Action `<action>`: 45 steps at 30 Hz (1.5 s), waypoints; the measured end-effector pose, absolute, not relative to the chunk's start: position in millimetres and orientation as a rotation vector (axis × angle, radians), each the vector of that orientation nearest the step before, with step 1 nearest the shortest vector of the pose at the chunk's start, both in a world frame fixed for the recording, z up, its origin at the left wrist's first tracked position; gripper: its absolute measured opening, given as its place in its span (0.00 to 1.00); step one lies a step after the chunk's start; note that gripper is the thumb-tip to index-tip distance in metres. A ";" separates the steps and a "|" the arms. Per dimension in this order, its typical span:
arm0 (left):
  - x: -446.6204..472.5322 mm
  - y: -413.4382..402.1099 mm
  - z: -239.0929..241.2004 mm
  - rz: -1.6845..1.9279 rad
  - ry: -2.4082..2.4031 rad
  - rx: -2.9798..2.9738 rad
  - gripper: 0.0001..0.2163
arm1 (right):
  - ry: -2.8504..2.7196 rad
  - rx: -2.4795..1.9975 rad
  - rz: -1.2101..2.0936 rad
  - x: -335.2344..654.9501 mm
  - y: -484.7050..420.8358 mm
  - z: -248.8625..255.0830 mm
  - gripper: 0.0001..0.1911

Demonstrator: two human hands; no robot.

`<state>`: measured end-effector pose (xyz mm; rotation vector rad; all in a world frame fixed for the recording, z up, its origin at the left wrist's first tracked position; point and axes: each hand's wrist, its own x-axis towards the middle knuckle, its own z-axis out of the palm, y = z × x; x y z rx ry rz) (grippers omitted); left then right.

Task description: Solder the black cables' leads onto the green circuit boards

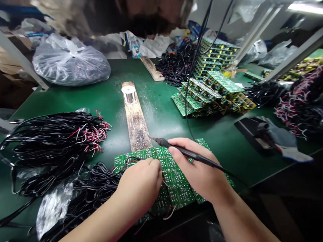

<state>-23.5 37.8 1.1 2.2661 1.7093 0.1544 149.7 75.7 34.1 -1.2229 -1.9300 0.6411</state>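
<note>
Green circuit boards [175, 178], flat and speckled with solder pads, lay at the table's [162, 110] near edge under our hands. Our left hand [139, 185] pressed curled, closed fingers on them; our right hand [199, 171] pinched a slim black soldering iron [187, 153]. Tangled black cables [52, 138] crowded the left. Beyond, a scorched wooden strip [136, 123] carried a shiny solder spool [129, 94], with open mat beside it.
</note>
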 end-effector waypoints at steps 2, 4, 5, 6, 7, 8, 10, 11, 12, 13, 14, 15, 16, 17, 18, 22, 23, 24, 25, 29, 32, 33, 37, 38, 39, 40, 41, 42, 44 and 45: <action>-17.8 34.9 3.0 0.111 1.758 2.348 0.10 | -1.888 -1.268 0.596 168.9 62.4 35.8 0.09; -11.7 31.7 3.7 0.092 1.798 2.452 0.10 | -1.880 -1.329 0.549 188.2 47.3 35.9 0.09; -9.1 30.4 3.4 0.094 1.803 2.507 0.10 | -1.879 -1.350 0.526 197.0 39.6 35.3 0.09; -6.9 29.3 2.8 0.099 1.802 2.556 0.11 | -1.878 -1.374 0.508 204.9 32.3 34.2 0.09; -5.2 28.5 2.0 0.098 1.795 2.599 0.11 | -1.880 -1.391 0.498 211.8 25.3 32.7 0.10; -3.9 27.9 1.1 0.092 1.789 2.634 0.10 | -1.880 -1.401 0.486 217.5 18.9 31.1 0.10; -2.5 27.0 -0.5 0.066 1.783 2.681 0.10 | -1.889 -1.412 0.477 225.7 8.6 27.5 0.10; -2.1 26.6 -1.1 0.048 1.779 2.697 0.10 | -1.893 -1.410 0.479 228.4 4.7 25.7 0.10; -1.8 26.1 -1.6 0.030 1.782 2.702 0.10 | -1.897 -1.407 0.490 230.5 1.8 24.0 0.10; -1.6 25.7 -1.9 0.014 1.791 2.696 0.10 | -1.895 -1.408 0.509 232.1 -0.4 22.3 0.10; -1.4 25.2 -2.1 -0.002 1.805 2.678 0.10 | -1.889 -1.410 0.537 233.4 -1.7 20.7 0.10; -1.4 24.7 -2.3 -0.022 1.820 2.653 0.09 | -1.874 -1.407 0.562 234.4 -2.5 19.1 0.10; -1.4 24.2 -2.4 -0.041 1.837 2.625 0.09 | -1.857 -1.403 0.590 235.2 -2.8 17.5 0.10; -1.5 23.8 -2.5 -0.060 1.852 2.597 0.09 | -1.839 -1.402 0.616 235.6 -2.8 16.0 0.10; -1.7 23.5 -2.5 -0.079 1.853 2.581 0.08 | -1.822 -1.403 0.639 235.6 -2.5 14.6 0.10; -2.0 22.9 -2.0 -0.116 1.843 2.552 0.08 | -1.791 -1.407 0.744 233.2 0.0 10.7 0.08; -1.9 22.9 -1.7 -0.120 1.844 2.541 0.08 | -1.790 -1.403 0.761 232.4 0.4 10.3 0.08; -1.9 22.9 -1.4 -0.118 1.850 2.527 0.08 | -1.788 -1.401 0.777 231.8 0.7 10.1 0.08; -1.8 22.8 -1.1 -0.112 1.857 2.515 0.08 | -1.785 -1.402 0.785 231.4 0.8 10.2 0.08; -1.7 22.4 -1.1 -0.065 1.867 2.530 0.08 | -1.800 -1.402 0.808 231.1 0.6 13.0 0.09; -1.6 22.4 -1.9 -0.027 1.882 2.534 0.08 | -1.844 -1.369 0.845 230.4 1.4 16.4 0.09; -1.5 22.5 -2.2 -0.013 1.888 2.531 0.09 | -1.855 -1.360 0.851 230.2 1.7 17.3 0.09; -1.1 22.7 -3.1 0.006 1.890 2.531 0.09 | -1.865 -1.367 0.748 231.0 0.4 18.2 0.10; -1.1 22.6 -3.2 0.008 1.889 2.533 0.09 | -1.856 -1.381 0.701 231.7 -0.3 18.1 0.10; -1.2 22.5 -3.3 0.011 1.888 2.534 0.09 | -1.842 -1.399 0.659 232.5 -1.0 18.0 0.10; -1.3 22.4 -3.4 0.013 1.886 2.536 0.09 | -1.829 -1.414 0.625 233.2 -1.5 18.2 0.10; -1.4 22.3 -3.4 0.016 1.887 2.535 0.09 | -1.818 -1.427 0.604 233.8 -1.8 18.7 0.10; -1.6 22.3 -3.5 0.016 1.888 2.531 0.09 | -1.814 -1.436 0.596 234.2 -1.8 19.6 0.09; -1.8 22.6 -3.7 0.014 1.892 2.519 0.09 | -1.811 -1.437 0.594 234.1 -1.4 21.9 0.08; -1.8 22.7 -3.7 0.010 1.894 2.514 0.09 | -1.807 -1.435 0.592 233.7 -1.1 23.1 0.08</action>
